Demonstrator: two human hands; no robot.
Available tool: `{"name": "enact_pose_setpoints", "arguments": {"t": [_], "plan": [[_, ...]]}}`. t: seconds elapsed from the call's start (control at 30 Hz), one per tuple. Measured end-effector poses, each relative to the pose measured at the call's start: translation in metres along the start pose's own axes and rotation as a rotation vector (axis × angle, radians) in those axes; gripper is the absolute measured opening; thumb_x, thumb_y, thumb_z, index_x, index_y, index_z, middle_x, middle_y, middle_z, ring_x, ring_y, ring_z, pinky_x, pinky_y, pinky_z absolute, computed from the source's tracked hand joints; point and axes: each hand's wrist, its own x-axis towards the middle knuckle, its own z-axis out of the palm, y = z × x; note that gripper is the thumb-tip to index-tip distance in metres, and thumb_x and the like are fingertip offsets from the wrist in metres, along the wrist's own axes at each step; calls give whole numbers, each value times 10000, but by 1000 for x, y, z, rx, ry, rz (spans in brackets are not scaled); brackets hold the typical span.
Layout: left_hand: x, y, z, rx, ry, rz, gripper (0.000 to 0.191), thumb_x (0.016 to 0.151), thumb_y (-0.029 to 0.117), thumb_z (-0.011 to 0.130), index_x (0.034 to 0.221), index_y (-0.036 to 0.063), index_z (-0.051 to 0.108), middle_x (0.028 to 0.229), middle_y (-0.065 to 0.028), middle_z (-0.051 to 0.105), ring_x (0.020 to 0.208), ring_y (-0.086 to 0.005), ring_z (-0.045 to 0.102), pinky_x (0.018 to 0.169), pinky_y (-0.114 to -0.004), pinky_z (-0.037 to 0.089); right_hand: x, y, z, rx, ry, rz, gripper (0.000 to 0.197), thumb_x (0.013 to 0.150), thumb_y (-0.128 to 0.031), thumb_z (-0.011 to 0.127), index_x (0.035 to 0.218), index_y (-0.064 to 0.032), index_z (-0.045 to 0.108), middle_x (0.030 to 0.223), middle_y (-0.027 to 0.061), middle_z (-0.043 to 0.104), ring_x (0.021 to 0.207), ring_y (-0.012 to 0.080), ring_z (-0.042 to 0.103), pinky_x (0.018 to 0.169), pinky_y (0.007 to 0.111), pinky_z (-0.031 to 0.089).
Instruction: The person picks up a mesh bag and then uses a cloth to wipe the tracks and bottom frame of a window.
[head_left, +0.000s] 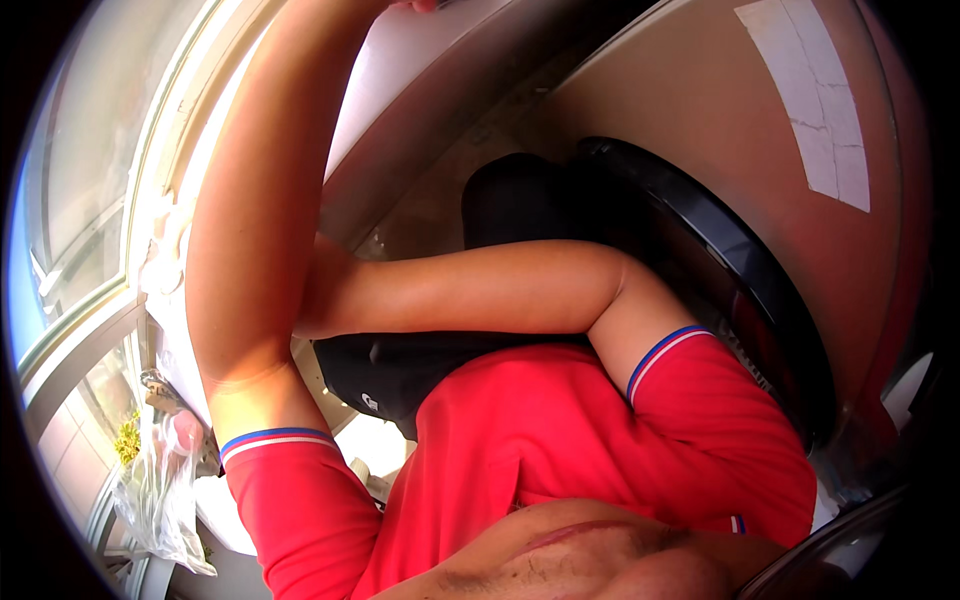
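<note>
My left arm reaches up along the left side of the view. Only a bit of my left hand (422, 4) shows at the top edge, beside a pale, smooth surface (409, 56); whether it holds anything cannot be seen. My right forearm crosses in front of my body to the left. My right hand (324, 289) is mostly hidden behind the left forearm, so its fingers and anything in them are out of sight. Below the right forearm are black shorts (382, 375) with a small white logo, and a red shirt (517, 420).
At left is a bright, framed window (90, 150). A clear plastic bag (161, 495) hangs or lies below it, near a yellow-green plant (128, 441). On the right, a glossy black curved edge (720, 232) stands before a brownish panel (675, 112) bearing white paper (814, 97).
</note>
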Motion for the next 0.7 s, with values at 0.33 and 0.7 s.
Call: {"name": "enact_pose_setpoints", "arguments": {"t": [0.33, 0.7], "plan": [[3, -1, 2, -1, -6, -2, 123, 759, 135, 712, 790, 16, 712, 599, -69, 632, 498, -163, 590, 493, -322, 485, 0, -3, -7, 16, -90, 33, 269, 957, -118, 497, 1201, -72, 603, 1282, 132, 616, 1242, 269, 530, 1037, 361, 416], [2, 3, 3, -29, -3, 8, 129, 754, 142, 728, 779, 17, 709, 593, -68, 626, 489, -173, 583, 486, -330, 482, 2, -5, -8, 155, -61, 45, 243, 941, -122, 533, 1161, -68, 620, 1233, 143, 637, 1211, 284, 554, 1016, 372, 429]]}}
